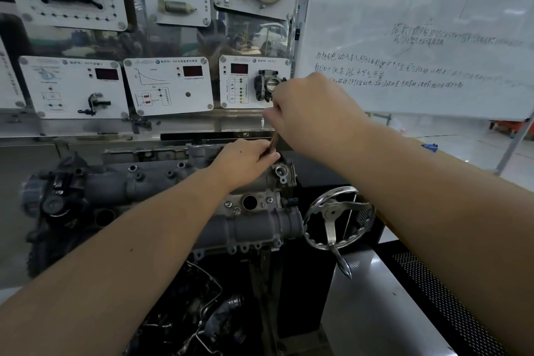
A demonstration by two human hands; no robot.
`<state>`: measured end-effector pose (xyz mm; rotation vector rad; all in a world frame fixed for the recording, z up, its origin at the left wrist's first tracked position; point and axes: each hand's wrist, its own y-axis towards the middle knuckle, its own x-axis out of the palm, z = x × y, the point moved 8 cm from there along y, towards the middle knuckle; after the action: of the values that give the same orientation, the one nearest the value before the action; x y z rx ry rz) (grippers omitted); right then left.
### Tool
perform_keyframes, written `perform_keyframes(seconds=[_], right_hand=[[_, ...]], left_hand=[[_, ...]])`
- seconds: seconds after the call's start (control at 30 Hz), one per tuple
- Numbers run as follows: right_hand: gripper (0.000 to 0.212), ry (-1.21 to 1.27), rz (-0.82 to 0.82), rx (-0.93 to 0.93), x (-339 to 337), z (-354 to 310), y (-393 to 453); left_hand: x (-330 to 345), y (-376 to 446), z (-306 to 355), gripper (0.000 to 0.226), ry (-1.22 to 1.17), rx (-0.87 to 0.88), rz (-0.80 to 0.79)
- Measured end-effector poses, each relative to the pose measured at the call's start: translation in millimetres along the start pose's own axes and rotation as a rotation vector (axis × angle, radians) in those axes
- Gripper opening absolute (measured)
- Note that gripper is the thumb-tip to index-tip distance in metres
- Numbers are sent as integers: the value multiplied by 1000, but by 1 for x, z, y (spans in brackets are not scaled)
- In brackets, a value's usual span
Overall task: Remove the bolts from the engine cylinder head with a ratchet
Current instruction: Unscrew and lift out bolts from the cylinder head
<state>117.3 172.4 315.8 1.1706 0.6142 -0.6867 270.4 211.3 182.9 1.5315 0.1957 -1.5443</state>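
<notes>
Grey metal cylinder head (161,191) lies lengthwise on its stand, just left of a chrome handwheel (338,218). Behind the cylinder head stand white training panels (170,85) and a whiteboard (419,37). Above its far right end, the right hand (312,108) curls round the top of a thin brownish tool shaft (273,142). The left hand (245,163) pinches that shaft lower down, against the cylinder head. No bolt can be made out.

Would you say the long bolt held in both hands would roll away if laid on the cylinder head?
Probably: the bolt looks slim, round and rigid, and the cylinder head seems sloped and uneven. Likely oily, so slippery too.
</notes>
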Motion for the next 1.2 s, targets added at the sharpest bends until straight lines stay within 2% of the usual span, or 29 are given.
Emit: perform_keyframes(seconds=[0.07,0.1,0.13,0.23,0.33,0.47,0.53,0.63,0.73,0.87,0.93,1.0,1.1,1.2], right_hand=[[10,-11,-6,-26,-1,-3,1],[12,7,-14,-49,-2,-4,1],[18,33,-34,-79,-2,-6,2],[38,84,-150,-201,3,-14,1],[44,175,-196,-200,12,-14,-5],[21,145,-64,-31,15,4,-3],[34,52,-77,62,14,12,-1],[30,23,-63,-5,15,4,0],[19,45,-120,-92,13,-7,-3],[29,7,-239,-180,18,-12,-6],[27,-2,-221,-189,20,-13,-7],[20,60,-116,-115,11,-7,-6],[32,52,-62,76,3,9,-4],[16,-22,-61,48,1,5,-2]], left_hand=[[1,1,0,29,0,-16,-3],[1,2,-1,25,-12,-21,0],[0,2,-1,22,-32,-21,5],[-4,1,1,34,-72,1,14],[-6,0,5,33,-68,17,5],[-7,1,5,40,-32,19,28],[-6,2,3,39,-50,11,28],[-3,1,1,35,-32,10,2],[0,2,0,35,11,-1,-22],[1,3,1,33,22,15,-26],[0,2,2,35,8,23,-10],[-1,2,1,36,-10,11,5],[0,2,1,35,0,4,7],[0,1,1,33,11,12,6]])
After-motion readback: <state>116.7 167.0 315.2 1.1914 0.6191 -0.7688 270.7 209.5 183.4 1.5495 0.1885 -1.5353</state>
